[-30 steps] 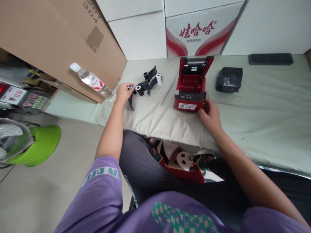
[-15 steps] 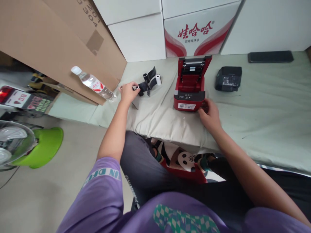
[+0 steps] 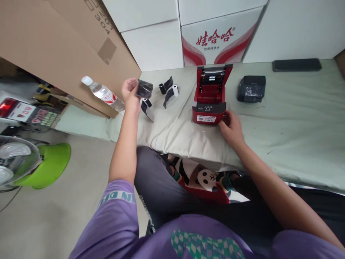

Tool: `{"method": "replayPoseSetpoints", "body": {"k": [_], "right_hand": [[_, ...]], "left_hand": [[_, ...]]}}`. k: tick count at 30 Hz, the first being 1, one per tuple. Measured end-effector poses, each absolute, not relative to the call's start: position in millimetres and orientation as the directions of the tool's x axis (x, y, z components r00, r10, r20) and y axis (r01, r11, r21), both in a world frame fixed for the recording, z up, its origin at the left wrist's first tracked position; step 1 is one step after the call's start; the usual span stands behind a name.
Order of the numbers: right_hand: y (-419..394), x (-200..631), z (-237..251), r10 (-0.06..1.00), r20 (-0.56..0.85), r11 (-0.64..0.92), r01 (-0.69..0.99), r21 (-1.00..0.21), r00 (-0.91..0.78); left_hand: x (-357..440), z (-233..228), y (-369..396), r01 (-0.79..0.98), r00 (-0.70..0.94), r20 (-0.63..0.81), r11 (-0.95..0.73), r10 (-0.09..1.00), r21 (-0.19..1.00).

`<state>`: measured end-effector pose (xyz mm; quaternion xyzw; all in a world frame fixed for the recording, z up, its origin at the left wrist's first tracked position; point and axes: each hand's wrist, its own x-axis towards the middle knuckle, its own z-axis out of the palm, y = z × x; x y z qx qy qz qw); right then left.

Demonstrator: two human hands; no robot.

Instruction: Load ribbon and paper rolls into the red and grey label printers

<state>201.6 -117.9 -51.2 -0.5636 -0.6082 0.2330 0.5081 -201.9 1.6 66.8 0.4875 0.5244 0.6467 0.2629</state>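
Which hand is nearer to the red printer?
Right. The right hand rests against the front right corner of the red printer; the left hand is raised far to its left, holding a black roll.

one red printer [image 3: 210, 97], one black printer [image 3: 251, 89], one water bottle [image 3: 102, 94], four paper rolls (three in black wrap [image 3: 144, 88], one bare white [image 3: 175, 90]).
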Motion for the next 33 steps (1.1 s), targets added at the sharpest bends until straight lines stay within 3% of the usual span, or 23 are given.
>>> {"method": "replayPoseSetpoints", "body": {"k": [3,6,10,15,19,24,33], "right_hand": [[-117.7,201.5,-50.4,0.928,0.344,0.254,0.432,-0.865,0.144],[-117.2,201.1,-49.9,0.931,0.338,0.253,0.422,-0.870,0.137],[-117.2,199.8,-49.4,0.931,0.338,0.257,0.407,-0.877,0.141],[-118.3,199.4,-47.5,0.936,0.325,0.249,0.396,-0.884,0.136],[-117.4,200.0,-48.9,0.942,0.310,0.241,0.390,-0.889,0.126],[-117.3,199.6,-49.7,0.947,0.299,0.235,0.379,-0.895,0.119],[-121.2,196.3,-45.5,0.953,0.278,0.223,0.341,-0.913,0.119]], "left_hand": [[-176.9,80.4,-14.9,-0.038,-0.345,0.317,-0.351,0.883,0.936],[-133.9,94.2,-30.8,-0.044,-0.147,0.401,-0.411,0.904,0.911],[-67.4,105.5,-31.1,0.199,0.327,0.503,-0.578,0.800,0.791],[6.1,94.9,-3.7,0.569,0.651,0.161,-0.617,0.742,0.543],[31.6,81.6,15.5,0.670,0.675,-0.022,-0.600,0.737,0.437],[31.5,76.2,24.4,0.700,0.680,-0.043,-0.630,0.732,0.336],[36.4,86.8,32.2,0.725,0.685,-0.201,-0.626,0.700,0.289]]}}
